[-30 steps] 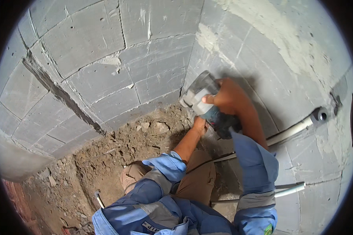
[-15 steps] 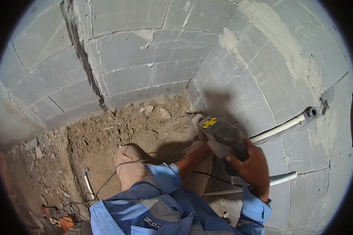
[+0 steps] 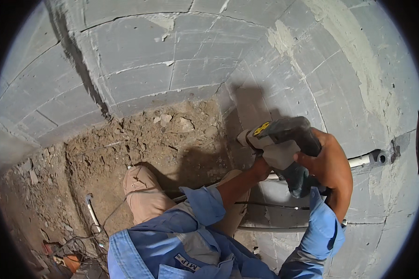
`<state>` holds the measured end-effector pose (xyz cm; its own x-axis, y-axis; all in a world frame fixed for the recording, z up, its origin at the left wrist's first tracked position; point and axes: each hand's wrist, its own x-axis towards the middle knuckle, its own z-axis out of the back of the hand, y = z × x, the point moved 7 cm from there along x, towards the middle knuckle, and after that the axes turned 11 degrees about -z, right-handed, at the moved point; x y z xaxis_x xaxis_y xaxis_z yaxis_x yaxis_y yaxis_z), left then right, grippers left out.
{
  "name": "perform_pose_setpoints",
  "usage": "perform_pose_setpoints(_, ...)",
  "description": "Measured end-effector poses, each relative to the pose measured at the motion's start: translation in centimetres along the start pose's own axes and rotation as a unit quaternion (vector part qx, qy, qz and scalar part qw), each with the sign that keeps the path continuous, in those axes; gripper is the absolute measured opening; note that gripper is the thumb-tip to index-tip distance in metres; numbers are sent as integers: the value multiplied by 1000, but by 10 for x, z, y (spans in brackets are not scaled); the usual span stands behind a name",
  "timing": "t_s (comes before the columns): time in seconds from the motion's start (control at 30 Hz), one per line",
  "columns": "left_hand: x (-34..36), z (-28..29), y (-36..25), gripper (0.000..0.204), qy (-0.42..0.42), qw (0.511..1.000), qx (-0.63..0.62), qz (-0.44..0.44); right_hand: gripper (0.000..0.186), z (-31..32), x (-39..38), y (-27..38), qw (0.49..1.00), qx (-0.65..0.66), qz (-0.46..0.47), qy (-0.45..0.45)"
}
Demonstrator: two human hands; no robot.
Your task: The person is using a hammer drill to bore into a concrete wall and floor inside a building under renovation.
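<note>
A dark grey power drill (image 3: 284, 132), looking like a rotary hammer with a yellow label, is held in front of the right-hand block wall. Its nose points left, toward the corner, and I see no bit clearly. My right hand (image 3: 333, 156) is wrapped round its rear handle. My left hand (image 3: 261, 168) is under the body behind the nose, apparently supporting it; its fingers are mostly hidden. The drill partly covers a white pipe (image 3: 359, 161), which ends in a dark elbow fitting (image 3: 381, 158) at the wall.
Broken rubble (image 3: 186, 124) lies along the wall's foot. A second pipe (image 3: 270, 229) runs low beside my right forearm. A black cable (image 3: 270, 204) crosses beneath my arms. At left, a short white pipe (image 3: 93, 214) stands near tangled wires and an orange object (image 3: 72, 262).
The drill has moved right, away from the corner, and now overlaps the upper white pipe. Both hands have gone with it. The view has shifted slightly.
</note>
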<state>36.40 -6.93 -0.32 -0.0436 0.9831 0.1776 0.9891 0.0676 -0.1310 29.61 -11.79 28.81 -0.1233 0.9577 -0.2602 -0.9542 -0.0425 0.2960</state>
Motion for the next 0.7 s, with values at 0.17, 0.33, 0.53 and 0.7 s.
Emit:
perform_pose_setpoints(0.17,27,6,-22,41,-89,996,-8,23,42,3,32,18,999,-34,-3,21)
perform_pose_setpoints(0.33,26,2,-59,42,-147,988,54,6,22,-6,89,6,998,-14,-53,36)
perform_pose_setpoints(0.53,-12,6,-118,46,-16,933,352,-72,65,-107,114,-1,992,-111,35,44)
perform_pose_setpoints(0.7,64,6,-126,46,-59,944,318,-56,60,-161,119,-20,995,-36,47,78)
